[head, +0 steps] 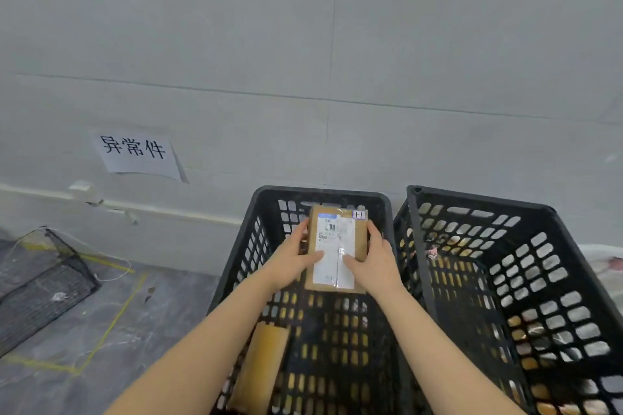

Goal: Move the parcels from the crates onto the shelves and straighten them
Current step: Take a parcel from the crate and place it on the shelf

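The parcel (338,248) sits gripped between left hand (292,261) and right hand (374,259), above the crate (236,266).

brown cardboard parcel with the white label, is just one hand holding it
No, the left hand and the right hand both grip the brown cardboard parcel with the white label, one on each side.

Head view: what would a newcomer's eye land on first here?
The left hand and right hand hold a labelled cardboard parcel at the far end of the left crate. The right crate stands beside it; a paper sign is on the wall, left.
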The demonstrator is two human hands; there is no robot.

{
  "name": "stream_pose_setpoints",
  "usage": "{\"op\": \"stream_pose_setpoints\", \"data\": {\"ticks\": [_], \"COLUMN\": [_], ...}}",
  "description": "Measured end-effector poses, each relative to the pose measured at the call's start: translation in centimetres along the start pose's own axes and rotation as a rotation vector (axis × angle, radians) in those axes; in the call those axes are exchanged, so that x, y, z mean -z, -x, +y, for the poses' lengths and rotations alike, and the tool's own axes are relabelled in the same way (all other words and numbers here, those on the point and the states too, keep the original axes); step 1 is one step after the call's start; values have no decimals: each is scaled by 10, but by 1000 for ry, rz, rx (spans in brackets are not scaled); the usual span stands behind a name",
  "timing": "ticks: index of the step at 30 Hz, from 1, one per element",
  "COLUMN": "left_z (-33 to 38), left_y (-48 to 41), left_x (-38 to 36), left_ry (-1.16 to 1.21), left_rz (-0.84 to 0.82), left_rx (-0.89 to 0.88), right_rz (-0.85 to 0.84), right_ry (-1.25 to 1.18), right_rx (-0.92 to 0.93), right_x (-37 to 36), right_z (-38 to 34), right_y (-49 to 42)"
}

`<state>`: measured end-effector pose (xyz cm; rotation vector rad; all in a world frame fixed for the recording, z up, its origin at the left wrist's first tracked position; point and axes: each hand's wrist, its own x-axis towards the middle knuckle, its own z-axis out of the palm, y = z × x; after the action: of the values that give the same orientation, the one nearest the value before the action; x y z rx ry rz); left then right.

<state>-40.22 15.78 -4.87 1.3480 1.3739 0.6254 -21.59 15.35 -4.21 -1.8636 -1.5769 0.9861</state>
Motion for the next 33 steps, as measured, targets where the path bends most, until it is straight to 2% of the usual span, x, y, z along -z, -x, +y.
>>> {"op": "stream_pose_setpoints", "data": {"ticks": [3,7,11,15,20,27,33], "left_z": [48,105,153,194,255,332,400], "left_y": [2,0,-13,-25,-21,2,51], "left_x": [12,16,-4,-57,-169,-371,-574], "left_ry": [-15,-59,-113,-118,-133,-64,0], "left_rz": [66,47,30,-71,-222,-475,-773], "left_rx": [-191,-369,-477,-571,-684,-804,-899], "right_rz": [94,202,305,373,492,662,832], "right_ry": [-52,-93,-1,185,426,493,542], "right_rx": [114,233,230,186,84,-162,-377], "right_x": [30,83,154,228,326,473,585], "right_z": [-27,-46,-34,3,72,204,305], "right_y": [-2,1,14,31,78,197,329]}}
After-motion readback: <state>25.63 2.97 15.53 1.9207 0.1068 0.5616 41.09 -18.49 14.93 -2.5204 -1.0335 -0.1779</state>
